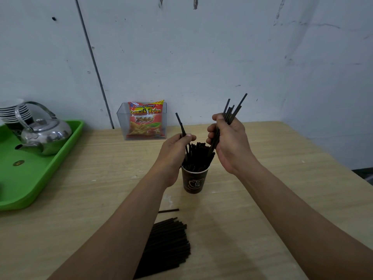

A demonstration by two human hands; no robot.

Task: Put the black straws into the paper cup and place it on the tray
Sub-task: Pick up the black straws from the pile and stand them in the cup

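light wood table [101, 178]. on it: green tray [26, 182] at left edge, clear box [122, 122] at back, cup [193, 181] mid-table, straw pile [167, 245] near front edge. one loose straw [168, 210] lies between pile and cup.

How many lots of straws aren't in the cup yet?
4: straws pinched in the left hand, a bunch in the right hand, one stray straw, the pile beside it, partly behind the left forearm.

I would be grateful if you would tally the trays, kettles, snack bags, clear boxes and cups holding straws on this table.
Tray: 1
Kettle: 1
Snack bag: 1
Clear box: 1
Cup holding straws: 1
Total: 5
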